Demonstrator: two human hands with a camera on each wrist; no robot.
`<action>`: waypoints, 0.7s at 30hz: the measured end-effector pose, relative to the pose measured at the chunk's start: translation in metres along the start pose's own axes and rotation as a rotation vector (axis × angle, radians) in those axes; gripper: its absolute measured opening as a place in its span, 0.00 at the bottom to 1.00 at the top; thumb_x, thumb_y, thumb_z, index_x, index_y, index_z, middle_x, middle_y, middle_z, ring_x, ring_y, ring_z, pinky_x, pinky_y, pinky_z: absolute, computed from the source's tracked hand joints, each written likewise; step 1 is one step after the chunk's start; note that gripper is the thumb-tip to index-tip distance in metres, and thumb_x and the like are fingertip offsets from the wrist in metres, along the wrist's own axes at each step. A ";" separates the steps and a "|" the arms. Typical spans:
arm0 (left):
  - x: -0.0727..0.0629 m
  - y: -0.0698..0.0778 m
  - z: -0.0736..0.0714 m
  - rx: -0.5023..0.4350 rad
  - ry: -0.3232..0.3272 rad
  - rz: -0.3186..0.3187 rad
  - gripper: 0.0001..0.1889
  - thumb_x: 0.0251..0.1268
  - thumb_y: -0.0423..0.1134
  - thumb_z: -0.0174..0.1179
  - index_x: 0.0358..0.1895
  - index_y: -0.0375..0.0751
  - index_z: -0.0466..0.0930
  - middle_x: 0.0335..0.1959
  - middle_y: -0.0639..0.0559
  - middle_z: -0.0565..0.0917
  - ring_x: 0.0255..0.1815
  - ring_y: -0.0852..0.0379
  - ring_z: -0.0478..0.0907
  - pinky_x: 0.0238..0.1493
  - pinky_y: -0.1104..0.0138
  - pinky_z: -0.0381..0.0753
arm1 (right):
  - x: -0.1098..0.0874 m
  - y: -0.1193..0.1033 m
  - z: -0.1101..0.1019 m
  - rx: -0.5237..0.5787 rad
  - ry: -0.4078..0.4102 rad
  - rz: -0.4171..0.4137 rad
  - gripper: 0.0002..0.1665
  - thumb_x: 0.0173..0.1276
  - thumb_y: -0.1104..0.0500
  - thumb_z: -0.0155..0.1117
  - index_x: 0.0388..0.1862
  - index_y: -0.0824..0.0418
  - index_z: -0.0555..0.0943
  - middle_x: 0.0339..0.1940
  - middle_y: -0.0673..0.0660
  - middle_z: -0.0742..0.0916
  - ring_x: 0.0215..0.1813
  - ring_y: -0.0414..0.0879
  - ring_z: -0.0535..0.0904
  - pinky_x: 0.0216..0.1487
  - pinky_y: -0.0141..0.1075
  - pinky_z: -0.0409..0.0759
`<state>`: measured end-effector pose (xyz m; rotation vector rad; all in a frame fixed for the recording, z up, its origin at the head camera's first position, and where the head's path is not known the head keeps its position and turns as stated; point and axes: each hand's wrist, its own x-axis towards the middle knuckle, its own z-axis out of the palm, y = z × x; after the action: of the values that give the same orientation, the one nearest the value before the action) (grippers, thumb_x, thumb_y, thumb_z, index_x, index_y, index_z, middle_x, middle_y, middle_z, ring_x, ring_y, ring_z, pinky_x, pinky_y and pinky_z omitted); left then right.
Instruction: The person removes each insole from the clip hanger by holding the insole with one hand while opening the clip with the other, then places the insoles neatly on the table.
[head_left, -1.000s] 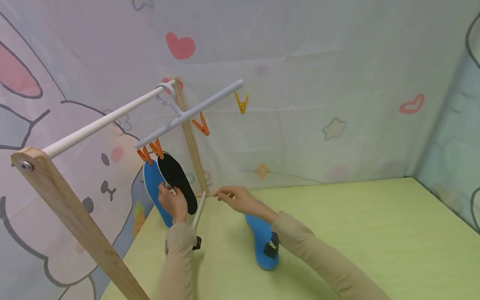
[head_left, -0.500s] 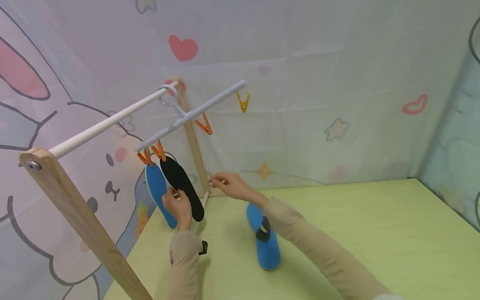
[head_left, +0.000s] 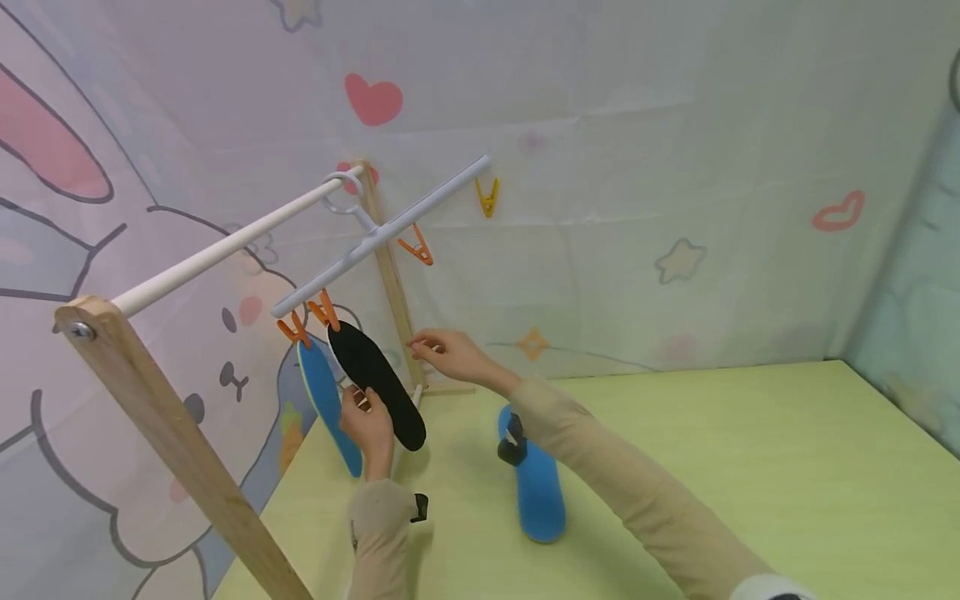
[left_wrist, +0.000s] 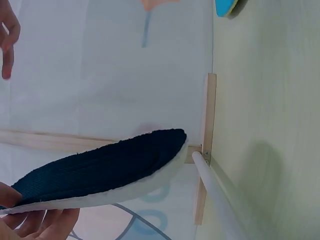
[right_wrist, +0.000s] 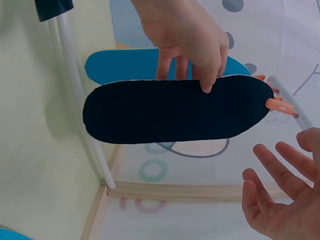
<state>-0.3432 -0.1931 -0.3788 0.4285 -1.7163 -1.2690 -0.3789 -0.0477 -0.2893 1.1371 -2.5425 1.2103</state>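
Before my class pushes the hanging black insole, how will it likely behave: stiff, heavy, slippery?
The black insole is probably light and bendable: it looks thin edge-on. Once the left hand lets go, a push may swing it, since an orange clip grips only its top end. Its fabric-like face is unlikely to be slippery.

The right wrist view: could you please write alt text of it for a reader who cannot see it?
A left hand holds the upper edge of a black insole, which an orange clip grips at one end. Behind it is a blue insole; at the lower right, the right hand holds nothing.
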 end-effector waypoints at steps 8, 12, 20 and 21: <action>-0.008 0.009 -0.007 -0.028 -0.028 -0.032 0.09 0.58 0.25 0.51 0.42 0.27 0.74 0.37 0.30 0.79 0.35 0.37 0.78 0.40 0.50 0.77 | 0.015 -0.009 0.005 0.018 0.006 0.039 0.18 0.69 0.54 0.48 0.53 0.59 0.75 0.49 0.56 0.82 0.50 0.50 0.79 0.49 0.37 0.77; -0.011 0.016 -0.012 -0.016 -0.064 -0.053 0.11 0.56 0.23 0.51 0.43 0.27 0.74 0.38 0.30 0.79 0.37 0.36 0.78 0.42 0.50 0.77 | 0.021 -0.015 0.005 0.036 0.005 0.067 0.19 0.69 0.53 0.48 0.55 0.59 0.74 0.54 0.56 0.80 0.55 0.51 0.76 0.54 0.38 0.75; -0.016 0.028 -0.023 -0.005 -0.161 -0.118 0.12 0.54 0.23 0.51 0.44 0.28 0.73 0.41 0.31 0.78 0.41 0.37 0.78 0.45 0.51 0.77 | 0.035 -0.017 0.009 0.250 -0.045 0.114 0.22 0.70 0.55 0.46 0.60 0.61 0.70 0.59 0.57 0.76 0.61 0.49 0.71 0.61 0.37 0.68; -0.016 0.030 -0.025 0.000 -0.178 -0.124 0.12 0.54 0.23 0.51 0.44 0.28 0.73 0.41 0.31 0.78 0.41 0.37 0.78 0.45 0.51 0.77 | 0.037 -0.016 0.009 0.293 -0.053 0.118 0.22 0.70 0.56 0.45 0.60 0.62 0.69 0.60 0.57 0.76 0.62 0.49 0.70 0.62 0.38 0.67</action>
<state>-0.3075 -0.1834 -0.3592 0.4389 -1.8617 -1.4323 -0.3924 -0.0822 -0.2708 1.0965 -2.5636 1.6477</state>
